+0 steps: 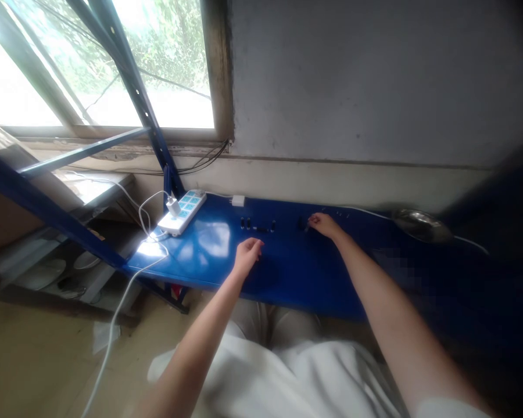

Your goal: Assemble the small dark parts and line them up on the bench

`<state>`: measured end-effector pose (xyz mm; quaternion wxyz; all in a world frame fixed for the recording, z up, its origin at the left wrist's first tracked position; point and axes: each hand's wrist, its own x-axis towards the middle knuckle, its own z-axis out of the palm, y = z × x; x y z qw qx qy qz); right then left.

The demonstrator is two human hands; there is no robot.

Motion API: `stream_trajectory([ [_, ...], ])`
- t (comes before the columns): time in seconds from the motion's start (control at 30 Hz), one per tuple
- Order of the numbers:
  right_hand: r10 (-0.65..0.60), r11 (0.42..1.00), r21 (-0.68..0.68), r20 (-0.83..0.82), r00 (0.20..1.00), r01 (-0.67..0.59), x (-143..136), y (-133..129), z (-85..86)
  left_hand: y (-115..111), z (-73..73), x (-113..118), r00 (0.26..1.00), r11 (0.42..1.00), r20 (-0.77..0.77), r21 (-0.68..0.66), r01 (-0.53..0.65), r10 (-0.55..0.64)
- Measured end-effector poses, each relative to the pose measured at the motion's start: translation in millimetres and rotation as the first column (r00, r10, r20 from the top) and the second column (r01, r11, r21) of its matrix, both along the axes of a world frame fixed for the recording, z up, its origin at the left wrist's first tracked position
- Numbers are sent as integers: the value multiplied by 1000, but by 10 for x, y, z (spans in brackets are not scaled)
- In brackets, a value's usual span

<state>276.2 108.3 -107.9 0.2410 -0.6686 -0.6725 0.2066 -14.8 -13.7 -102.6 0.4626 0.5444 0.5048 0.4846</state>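
My right hand [321, 224] reaches over the blue tabletop [305, 267] with its fingers pinched together. At its fingertips is a small dark piece [306, 229], too blurred to name. My left hand [247, 254] hovers near the front middle of the table, fingers curled together; whatever may be inside them is hidden. Beyond the left hand are several small black cylinder-like pieces: an upright-looking pair [246, 223], a lying one [261, 229] and another at the right [273, 225].
A white power strip [183, 212] with a plugged-in charger [173, 206] lies at the left end, its white cable [113, 325] hanging down. A white adapter [237, 201] sits near the wall. A shiny metal dish [422, 225] stands at the right. Blue rack posts [135, 81] rise at left.
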Motion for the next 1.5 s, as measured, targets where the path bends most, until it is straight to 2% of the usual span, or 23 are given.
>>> stream_trajectory([
  [0.3,23,999,-26,16,1000,-23,-20,36,-7,-4,13,-6,1000,1000,-2,14,12,-12],
  [0.5,35,995,-96,76,997,-28,33,69,-41,3,4,-1,1000,1000,3,-2,0,0],
  [0.67,-10,989,-145,41,999,16,150,7,33,6,0,5,1000,1000,-20,3,3,-3],
  [0.8,-109,975,-190,29,994,113,191,-219,179,-12,-3,19,994,996,-109,91,1,9],
  [0.93,-134,984,-121,-30,991,130,67,-661,351,-29,58,87,965,961,-251,277,2,71],
  [1.0,-127,990,-77,-97,987,120,-54,-914,436,-1,124,153,954,947,-288,320,9,88],
  [1.13,-98,995,-26,-208,973,95,-341,-1327,605,168,281,303,919,956,-387,290,40,79],
  [1.23,-55,998,17,-310,949,63,-544,-1502,719,341,364,385,878,964,-471,263,47,85],
  [1.43,29,993,119,-433,901,25,-902,-1598,870,601,374,451,716,971,-698,179,160,11],
  [1.5,66,991,135,-454,888,-4,-991,-1592,904,660,355,452,698,973,-716,156,169,-7],
])
